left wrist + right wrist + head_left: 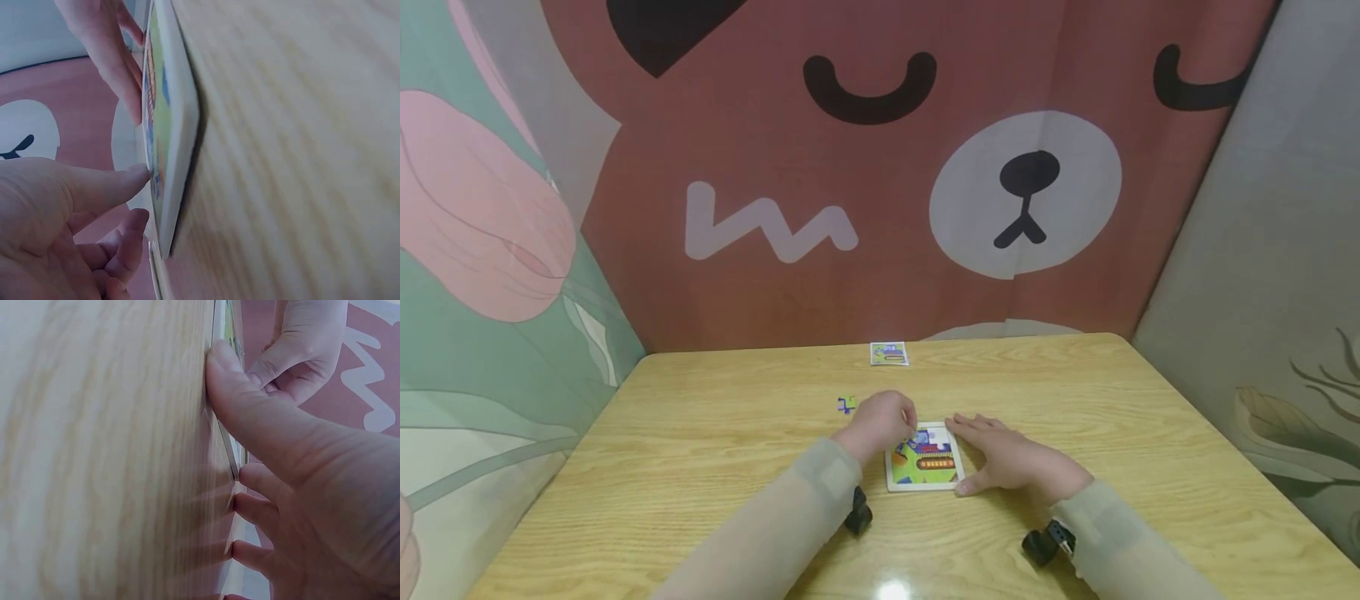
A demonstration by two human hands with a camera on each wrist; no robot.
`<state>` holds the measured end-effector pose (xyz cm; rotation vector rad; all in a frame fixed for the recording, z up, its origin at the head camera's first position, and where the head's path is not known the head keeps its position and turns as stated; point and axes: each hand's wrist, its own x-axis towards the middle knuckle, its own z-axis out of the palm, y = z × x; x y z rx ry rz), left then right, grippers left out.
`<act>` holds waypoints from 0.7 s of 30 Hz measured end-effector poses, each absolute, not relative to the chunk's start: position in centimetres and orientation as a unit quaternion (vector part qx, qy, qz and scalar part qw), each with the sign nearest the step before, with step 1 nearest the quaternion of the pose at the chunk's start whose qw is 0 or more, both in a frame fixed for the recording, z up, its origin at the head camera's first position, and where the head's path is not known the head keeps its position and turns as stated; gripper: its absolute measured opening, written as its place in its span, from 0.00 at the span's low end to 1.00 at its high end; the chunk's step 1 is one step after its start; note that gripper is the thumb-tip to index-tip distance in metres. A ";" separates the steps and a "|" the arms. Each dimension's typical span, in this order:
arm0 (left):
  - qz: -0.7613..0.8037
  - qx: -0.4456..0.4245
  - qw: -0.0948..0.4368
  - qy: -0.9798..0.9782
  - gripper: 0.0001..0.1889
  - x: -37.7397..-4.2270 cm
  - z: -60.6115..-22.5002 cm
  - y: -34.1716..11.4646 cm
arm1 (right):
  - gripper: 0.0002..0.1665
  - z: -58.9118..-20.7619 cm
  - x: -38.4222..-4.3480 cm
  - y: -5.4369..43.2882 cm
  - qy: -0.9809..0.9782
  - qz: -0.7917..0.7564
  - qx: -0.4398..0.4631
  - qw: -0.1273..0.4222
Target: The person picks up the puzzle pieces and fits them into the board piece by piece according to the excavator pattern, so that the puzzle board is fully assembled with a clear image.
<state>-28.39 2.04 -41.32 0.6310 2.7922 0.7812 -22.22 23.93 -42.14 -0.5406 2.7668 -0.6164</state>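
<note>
In the head view, a white-framed jigsaw puzzle [925,477] lies flat on the wooden table, showing a colourful vehicle on green. A white patch shows in its upper right part. My left hand [880,423] is over the upper left corner and hides it. In the left wrist view, the left thumb [119,187] is straight with its tip at the puzzle's surface; the fingers are bent beside it, with no piece visible between. My right hand [1011,457] spreads along the frame's right side, thumb at the lower corner, fingers by the upper one. The right thumb [231,372] touches the frame's edge.
A loose puzzle shape [847,405], green and purple, lies to the left beyond the left hand. Farther back, a small picture card [889,354] with a similar vehicle lies near the table's [737,442] far edge. A curtain [760,308] with a bear print hangs behind.
</note>
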 end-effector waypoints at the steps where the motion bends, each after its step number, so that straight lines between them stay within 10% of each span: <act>1: 0.264 0.212 0.088 0.937 0.09 -28.4 -41.3 2.0 | 0.60 -42.2 -22.2 23.9 0.951 -0.212 -0.186 0.127; 11: 0.299 0.198 0.035 0.933 0.03 -30.1 -41.3 -0.5 | 0.59 -42.1 -22.2 23.8 0.951 -0.214 -0.184 0.129; 21: 0.256 0.129 -0.011 0.958 0.20 -32.2 -42.2 -5.3 | 0.60 -42.1 -22.1 23.8 0.950 -0.216 -0.184 0.128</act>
